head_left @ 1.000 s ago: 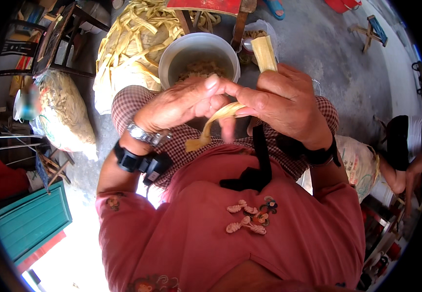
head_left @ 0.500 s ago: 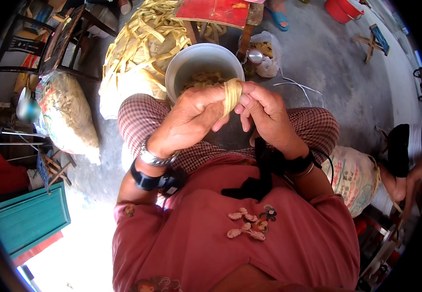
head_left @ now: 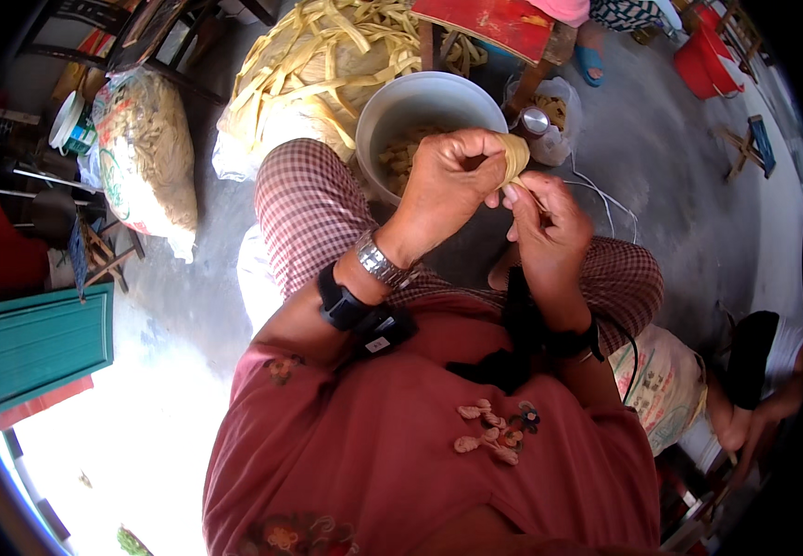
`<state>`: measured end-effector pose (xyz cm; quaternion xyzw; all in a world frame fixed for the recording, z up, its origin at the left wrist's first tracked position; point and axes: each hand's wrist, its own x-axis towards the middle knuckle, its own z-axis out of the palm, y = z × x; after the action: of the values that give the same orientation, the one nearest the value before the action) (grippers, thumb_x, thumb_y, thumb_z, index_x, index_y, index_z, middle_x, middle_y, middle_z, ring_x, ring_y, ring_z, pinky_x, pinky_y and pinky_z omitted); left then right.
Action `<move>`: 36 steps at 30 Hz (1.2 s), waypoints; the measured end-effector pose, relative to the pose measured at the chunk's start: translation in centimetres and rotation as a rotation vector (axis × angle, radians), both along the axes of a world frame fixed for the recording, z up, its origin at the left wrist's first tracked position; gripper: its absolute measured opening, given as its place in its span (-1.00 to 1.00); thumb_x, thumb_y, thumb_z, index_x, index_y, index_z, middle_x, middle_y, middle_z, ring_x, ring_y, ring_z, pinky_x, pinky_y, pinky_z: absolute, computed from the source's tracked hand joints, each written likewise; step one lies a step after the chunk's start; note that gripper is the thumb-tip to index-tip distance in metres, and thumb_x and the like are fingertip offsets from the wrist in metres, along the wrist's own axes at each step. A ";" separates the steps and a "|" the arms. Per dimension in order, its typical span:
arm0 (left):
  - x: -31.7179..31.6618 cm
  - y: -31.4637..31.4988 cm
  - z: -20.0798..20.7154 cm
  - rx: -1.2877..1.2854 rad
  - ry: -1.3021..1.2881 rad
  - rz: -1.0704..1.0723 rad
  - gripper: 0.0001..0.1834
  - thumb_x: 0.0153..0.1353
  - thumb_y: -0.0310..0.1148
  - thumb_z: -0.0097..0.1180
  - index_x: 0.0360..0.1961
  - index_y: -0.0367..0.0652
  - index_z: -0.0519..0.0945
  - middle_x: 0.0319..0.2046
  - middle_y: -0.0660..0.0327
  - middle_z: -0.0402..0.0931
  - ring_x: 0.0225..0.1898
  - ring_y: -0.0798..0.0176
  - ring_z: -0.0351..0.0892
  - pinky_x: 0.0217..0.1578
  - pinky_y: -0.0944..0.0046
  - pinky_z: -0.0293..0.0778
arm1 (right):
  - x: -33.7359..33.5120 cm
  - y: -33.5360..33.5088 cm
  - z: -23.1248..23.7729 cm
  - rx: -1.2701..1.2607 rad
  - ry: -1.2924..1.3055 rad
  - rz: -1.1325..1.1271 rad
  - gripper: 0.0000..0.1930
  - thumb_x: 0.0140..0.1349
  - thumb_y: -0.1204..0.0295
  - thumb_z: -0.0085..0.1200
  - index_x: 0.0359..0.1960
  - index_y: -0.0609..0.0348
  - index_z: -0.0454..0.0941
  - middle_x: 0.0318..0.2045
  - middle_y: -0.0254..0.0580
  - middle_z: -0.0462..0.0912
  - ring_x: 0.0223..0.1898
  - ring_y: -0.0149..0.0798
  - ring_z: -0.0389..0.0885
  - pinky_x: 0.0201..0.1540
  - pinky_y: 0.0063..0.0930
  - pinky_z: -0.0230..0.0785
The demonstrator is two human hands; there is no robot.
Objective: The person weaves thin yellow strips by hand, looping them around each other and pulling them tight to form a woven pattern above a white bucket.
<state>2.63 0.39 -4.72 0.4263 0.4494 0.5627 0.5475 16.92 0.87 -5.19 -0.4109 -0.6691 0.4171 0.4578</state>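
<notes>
A pale yellow, flat, pliable strip [head_left: 514, 157] is wound in a band around the fingers of my left hand [head_left: 448, 190]. My left hand is curled closed, with the band at its fingertips. Close on its right, my right hand [head_left: 554, 232] pinches the strip's lower end between thumb and fingers. Both hands are held above my lap, at the near right side of a white bucket [head_left: 371, 125]. Yellowish pieces [head_left: 403, 153] lie inside that bucket, partly hidden behind my left hand.
Beyond the bucket, long yellow strips [head_left: 327, 46] lie heaped on a bulging sack, beside a red-topped stool [head_left: 485, 23]. A clear bag [head_left: 554, 144] and a lidded jar [head_left: 535, 120] stand right of the bucket. Stuffed sacks [head_left: 146, 148] flank me; another person's arm [head_left: 730, 417] shows right.
My right hand has come down slightly and now pinches the end of the strip below the band. The view has shifted, so the surroundings sit differently in the picture.
</notes>
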 end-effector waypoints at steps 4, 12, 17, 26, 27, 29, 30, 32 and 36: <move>0.3 0.6 0.2 0.056 -0.441 0.004 -0.82 0.30 -0.44 0.04 -0.49 -0.18 0.45 -0.40 0.21 0.56 -0.55 0.56 0.37 -0.49 0.55 0.36 | -0.4 0.3 0.2 0.361 -0.049 -0.021 -0.81 0.06 0.65 0.19 -0.27 0.24 0.53 -0.48 -0.15 0.56 -0.56 -0.38 0.53 -0.56 -0.53 0.34; 1.5 0.7 1.7 -0.065 -0.594 0.194 -0.98 0.26 -0.52 0.04 -0.33 -0.21 0.47 -0.33 0.26 0.49 -0.36 0.48 0.43 -0.35 0.51 0.40 | -1.7 1.5 2.0 0.798 -0.091 0.092 -0.73 -0.07 0.69 0.20 -0.28 0.23 0.53 -0.43 -0.10 0.57 -0.49 -0.13 0.58 -0.48 -0.39 0.43; 0.8 0.8 0.2 -0.035 -0.542 0.063 -0.91 0.32 -0.43 0.01 -0.31 -0.22 0.48 -0.47 0.38 0.44 -0.47 0.59 0.33 -0.44 0.54 0.33 | -1.8 1.5 1.9 0.724 -0.093 0.119 -0.76 -0.03 0.68 0.18 -0.28 0.25 0.53 -0.41 -0.09 0.57 -0.45 -0.13 0.58 -0.44 -0.39 0.43; 2.2 0.8 -1.4 0.007 -0.274 0.223 -0.97 0.27 -0.57 -0.08 -0.30 -0.25 0.42 -0.47 0.34 0.44 -0.48 0.54 0.38 -0.50 0.51 0.37 | -1.6 2.4 2.2 0.539 -0.287 0.026 -0.83 0.08 0.63 0.11 -0.25 0.25 0.54 -0.44 -0.09 0.48 -0.47 -0.07 0.54 -0.44 -0.33 0.39; 1.8 0.5 -1.1 -0.009 -0.213 0.184 -0.94 0.28 -0.58 -0.10 -0.26 -0.24 0.41 -0.43 0.32 0.46 -0.47 0.53 0.39 -0.46 0.51 0.38 | -1.5 2.6 2.1 0.530 -0.339 0.001 -0.84 0.10 0.62 0.10 -0.25 0.25 0.54 -0.43 -0.08 0.47 -0.48 -0.05 0.54 -0.44 -0.31 0.38; 1.8 0.4 -1.3 0.003 -0.045 0.181 -0.88 0.26 -0.61 -0.14 -0.21 -0.25 0.40 -0.40 0.29 0.48 -0.46 0.51 0.41 -0.42 0.49 0.40 | -1.2 2.9 1.6 0.483 -0.434 -0.017 -0.86 0.14 0.58 0.07 -0.25 0.27 0.54 -0.42 -0.06 0.48 -0.46 -0.05 0.54 -0.43 -0.32 0.38; 1.9 0.5 -1.8 0.030 0.061 0.217 -0.86 0.24 -0.63 -0.16 -0.21 -0.27 0.40 -0.40 0.27 0.48 -0.45 0.49 0.43 -0.42 0.47 0.41 | -1.2 3.0 1.3 0.501 -0.477 -0.022 -0.86 0.15 0.58 0.07 -0.24 0.31 0.54 -0.43 -0.06 0.49 -0.47 -0.08 0.55 -0.42 -0.36 0.39; 1.9 0.6 -2.2 0.033 0.158 0.238 -0.83 0.19 -0.66 -0.18 -0.21 -0.29 0.40 -0.40 0.25 0.49 -0.45 0.47 0.46 -0.43 0.45 0.43 | -1.1 2.9 1.3 0.497 -0.518 0.012 -0.85 0.16 0.58 0.06 -0.23 0.34 0.54 -0.43 -0.06 0.50 -0.47 -0.12 0.56 -0.40 -0.39 0.40; 1.0 0.3 -3.0 0.004 0.181 0.189 -0.80 0.14 -0.70 -0.18 -0.21 -0.29 0.38 -0.41 0.24 0.49 -0.48 0.47 0.47 -0.47 0.44 0.42 | -0.3 3.0 1.1 0.341 -0.372 0.209 -0.88 0.15 0.59 0.08 -0.27 0.28 0.53 -0.45 -0.11 0.51 -0.50 -0.19 0.56 -0.45 -0.39 0.38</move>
<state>3.68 0.73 -7.69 0.4322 0.5339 0.5719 0.4485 16.59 3.88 -4.06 -0.3261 -0.8409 0.2606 0.3444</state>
